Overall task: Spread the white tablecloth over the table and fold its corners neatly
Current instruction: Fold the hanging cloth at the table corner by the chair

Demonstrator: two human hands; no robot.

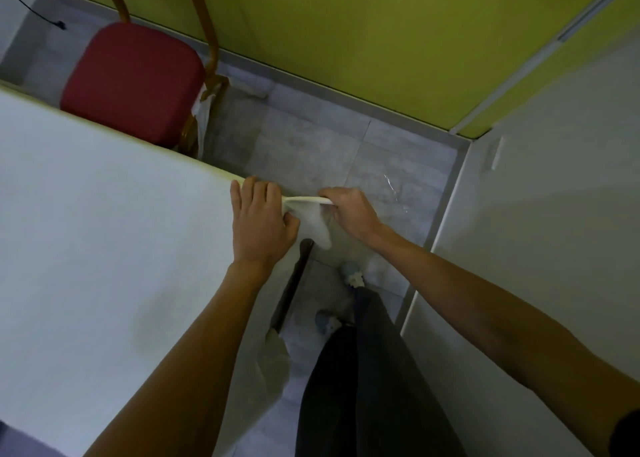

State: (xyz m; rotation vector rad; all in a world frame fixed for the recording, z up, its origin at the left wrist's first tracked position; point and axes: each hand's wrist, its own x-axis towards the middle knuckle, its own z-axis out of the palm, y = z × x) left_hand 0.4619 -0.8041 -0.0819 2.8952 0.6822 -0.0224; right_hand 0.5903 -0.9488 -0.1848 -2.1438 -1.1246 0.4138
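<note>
**A:** Where is the cloth point(104, 231)?

**B:** It's spread flat over the table point(294, 283) and covers all of the top that shows. At the table corner by the person, a flap point(313, 226) sticks out past the edge, over the floor. More cloth hangs down the table's side nearest the person's legs.

**A:** And the hands?

**B:** The left hand point(263, 221) lies flat on the cloth right at that corner. Its fingers are nearly straight and together, with the tips at the table's far edge. It pins the cloth and grips nothing. The right hand point(349, 214) is just off the table, fingers curled round the flap's upper edge, with the cloth stretched taut between it and the corner.

**A:** How will the cloth behave?

**B:** Thin, soft and light, I'd judge. It sags below the right hand's grip and shows no stiffness. It should crease easily, but it will probably slide on the tabletop if pulled unpinned, so the flat hand matters.

**A:** Where should it be held?

**B:** At the flap's edge, close to the table corner, where the right hand has it. A grip further out would probably leave slack. From there the flap can be folded down against the table's side.

**A:** Anything nearby?

**B:** A red chair point(131, 78) beyond the table's far edge, well apart from both hands.
</note>
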